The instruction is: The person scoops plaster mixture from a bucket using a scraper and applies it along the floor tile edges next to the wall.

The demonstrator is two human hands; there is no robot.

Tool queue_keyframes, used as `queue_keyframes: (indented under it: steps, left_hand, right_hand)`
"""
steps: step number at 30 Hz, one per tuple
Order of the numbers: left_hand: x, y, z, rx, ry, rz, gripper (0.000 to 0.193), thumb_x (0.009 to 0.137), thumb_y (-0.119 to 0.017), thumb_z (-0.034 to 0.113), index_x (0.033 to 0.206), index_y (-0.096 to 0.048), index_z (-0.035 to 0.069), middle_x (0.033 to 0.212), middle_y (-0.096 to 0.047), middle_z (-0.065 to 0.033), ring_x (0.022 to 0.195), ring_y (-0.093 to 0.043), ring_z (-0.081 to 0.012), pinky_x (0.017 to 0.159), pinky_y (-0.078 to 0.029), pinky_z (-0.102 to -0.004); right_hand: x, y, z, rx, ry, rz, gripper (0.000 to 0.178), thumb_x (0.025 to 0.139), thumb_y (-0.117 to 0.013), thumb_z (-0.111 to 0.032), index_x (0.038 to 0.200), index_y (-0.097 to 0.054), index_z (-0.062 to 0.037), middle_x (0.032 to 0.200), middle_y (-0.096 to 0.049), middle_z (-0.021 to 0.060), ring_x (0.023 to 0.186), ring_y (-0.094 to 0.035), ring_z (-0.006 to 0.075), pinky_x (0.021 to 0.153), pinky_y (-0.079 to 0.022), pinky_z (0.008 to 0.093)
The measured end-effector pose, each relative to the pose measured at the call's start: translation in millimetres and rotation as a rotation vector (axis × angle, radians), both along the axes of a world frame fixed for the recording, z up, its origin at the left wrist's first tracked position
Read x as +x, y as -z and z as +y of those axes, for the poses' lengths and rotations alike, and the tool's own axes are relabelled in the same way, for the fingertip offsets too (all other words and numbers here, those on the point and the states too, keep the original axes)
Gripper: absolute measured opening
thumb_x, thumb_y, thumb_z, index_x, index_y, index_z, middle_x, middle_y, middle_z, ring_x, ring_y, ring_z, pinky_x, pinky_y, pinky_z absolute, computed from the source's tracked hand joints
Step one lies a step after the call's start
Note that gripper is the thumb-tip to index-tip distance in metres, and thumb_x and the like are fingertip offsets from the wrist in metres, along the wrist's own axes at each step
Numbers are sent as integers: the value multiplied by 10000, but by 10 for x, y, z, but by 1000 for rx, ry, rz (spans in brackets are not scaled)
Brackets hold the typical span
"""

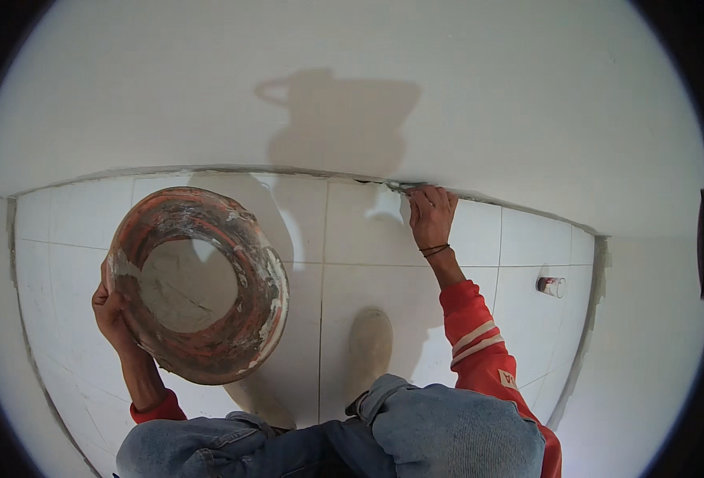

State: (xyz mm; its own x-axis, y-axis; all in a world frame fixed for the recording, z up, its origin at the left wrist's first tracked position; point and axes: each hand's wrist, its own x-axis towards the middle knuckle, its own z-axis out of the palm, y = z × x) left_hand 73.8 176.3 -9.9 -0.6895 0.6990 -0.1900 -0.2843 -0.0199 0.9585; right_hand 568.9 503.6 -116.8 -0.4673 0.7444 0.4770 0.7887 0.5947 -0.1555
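My left hand (113, 312) is closed on the left rim of a round, reddish basin (266, 275) crusted with dried plaster. It is tilted so its inside shows, with smooth grey mortar (188, 287) at the bottom. Ahead and to the right, my right hand (431, 213) is closed at the foot of the white wall (511, 111), knuckles up. Something thin and greyish shows just left of its fingers, along the gap between wall and floor; its kind cannot be made out. Light wet-looking smears mark the tile edge there.
White floor tiles (403, 291) run up to the wall along a rough grey joint. A small glass (551, 287) with a dark reddish bottom lies or stands on the right. My beige boots (370, 342) are on the tiles, below my bent knees in jeans (455, 426).
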Motion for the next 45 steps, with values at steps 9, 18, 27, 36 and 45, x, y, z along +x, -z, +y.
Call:
queue_keyframes:
  steps: [9, 18, 27, 36, 45]
  left_hand:
    - [175, -235, 115, -5, -57, -73, 522, 732, -532, 66, 1194, -661, -141, 1093, -733, -158, 911, -701, -209, 896, -573, -330]
    - [244, -260, 208, 39, -20, -34, 493, 763, -521, 66, 1188, -666, -137, 1090, -736, -158, 908, -709, -204, 871, -580, -316]
    - [104, -136, 112, 24, -29, 12, 556, 733, -535, 71, 1231, -657, -144, 1113, -738, -163, 936, -713, -210, 909, -576, -330]
    - [123, -141, 67, 1, -32, -17, 630, 731, -525, 69, 1310, -629, -156, 1176, -722, -176, 1016, -701, -222, 974, -556, -342]
    - [182, -204, 194, 22, -11, 11, 586, 691, -498, 52, 1209, -677, -157, 1139, -732, -150, 979, -692, -197, 954, -547, -313]
  right_hand:
    - [116, -186, -190, 41, 38, 2, 178, 863, -769, -83, 1015, -786, -175, 1002, -670, -26, 1004, -596, 209, 968, -385, 458]
    - [-107, 100, -322, -87, 407, -43, 141, 793, -777, -123, 928, -736, -126, 931, -649, 58, 876, -655, 277, 772, -419, 464]
    - [-703, 222, -467, -137, 207, -27, 115, 818, -729, -89, 926, -692, -101, 918, -585, 61, 862, -628, 241, 802, -411, 436]
    - [-281, 39, -415, -93, 69, -35, 212, 835, -755, -81, 1036, -772, -147, 963, -633, 3, 941, -600, 223, 874, -418, 441]
    - [-420, 270, -313, 80, -52, -64, 313, 832, -747, -69, 1104, -809, -211, 970, -650, -22, 1010, -613, 194, 947, -412, 455]
